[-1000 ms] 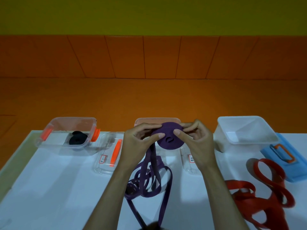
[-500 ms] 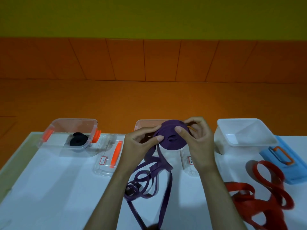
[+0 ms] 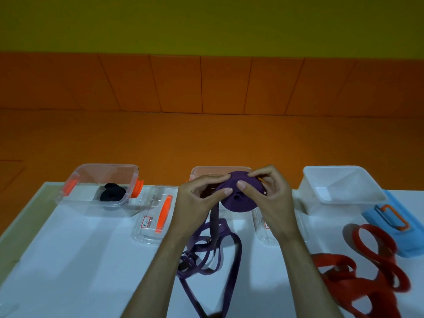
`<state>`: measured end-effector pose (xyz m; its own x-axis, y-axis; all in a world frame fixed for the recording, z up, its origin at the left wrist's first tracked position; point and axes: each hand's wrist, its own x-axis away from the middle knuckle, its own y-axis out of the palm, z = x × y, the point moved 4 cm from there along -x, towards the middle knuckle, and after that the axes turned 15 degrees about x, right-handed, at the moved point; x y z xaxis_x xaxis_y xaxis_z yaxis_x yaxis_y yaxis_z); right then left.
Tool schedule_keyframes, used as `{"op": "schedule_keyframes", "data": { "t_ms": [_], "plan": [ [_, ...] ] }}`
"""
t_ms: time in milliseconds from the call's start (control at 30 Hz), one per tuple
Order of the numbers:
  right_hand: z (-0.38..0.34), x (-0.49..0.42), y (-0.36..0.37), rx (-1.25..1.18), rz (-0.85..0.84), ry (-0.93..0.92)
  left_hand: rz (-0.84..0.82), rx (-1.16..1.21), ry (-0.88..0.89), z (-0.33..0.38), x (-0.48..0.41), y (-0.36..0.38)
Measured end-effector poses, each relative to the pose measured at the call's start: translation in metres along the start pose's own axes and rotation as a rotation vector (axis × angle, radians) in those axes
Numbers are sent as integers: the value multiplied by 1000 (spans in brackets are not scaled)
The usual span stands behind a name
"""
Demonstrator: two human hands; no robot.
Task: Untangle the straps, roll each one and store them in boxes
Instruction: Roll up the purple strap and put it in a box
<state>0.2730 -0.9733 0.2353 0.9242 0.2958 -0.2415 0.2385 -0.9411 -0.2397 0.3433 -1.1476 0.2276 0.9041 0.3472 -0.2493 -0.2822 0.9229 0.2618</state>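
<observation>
A purple strap is partly wound into a flat roll, held upright above the table's middle. My left hand pinches the roll's left side, thumb on its face. My right hand grips the right side, thumb near the centre hole. The loose purple tail hangs down and loops on the white table. A red strap lies tangled at the right. A rolled black strap sits inside the clear left box. The middle box is mostly hidden behind my hands.
A clear lid with an orange clip lies between the left and middle boxes. Another clear lid lies under my right wrist. A white box stands at the back right, its blue lid beside it.
The purple roll has turned a little between my fingers and the loose tail on the table has shifted slightly. Both hands stay in about the same place.
</observation>
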Motion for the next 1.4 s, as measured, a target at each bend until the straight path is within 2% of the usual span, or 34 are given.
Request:
{"op": "schedule_keyframes", "data": {
  "t_ms": [133, 233, 533, 767, 967, 1100, 1267, 1400],
  "plan": [
    [0, -1, 4, 21, 65, -9, -8, -2, -53, -7, 3, -7],
    [0, 0, 4, 31, 94, -16, -38, -37, -181, -27, 11, -30],
    [-9, -7, 1, 48, 147, -32, -194, -360, -502, -112, 32, -88],
    [-14, -6, -3, -22, 213, 15, -322, -339, -566, -157, 29, -106],
    [-12, -4, -6, -16, 241, 43, -151, -165, -665, -181, 40, -114],
    [-14, -2, -8, -16, 245, 39, -54, -326, -578, -179, 39, -121],
    [-10, 0, -13, 11, 264, 50, 202, -336, -473, -174, 36, -127],
    [-10, 1, -11, 23, 256, 38, 250, -412, -444, -176, 36, -132]
  ]
}}
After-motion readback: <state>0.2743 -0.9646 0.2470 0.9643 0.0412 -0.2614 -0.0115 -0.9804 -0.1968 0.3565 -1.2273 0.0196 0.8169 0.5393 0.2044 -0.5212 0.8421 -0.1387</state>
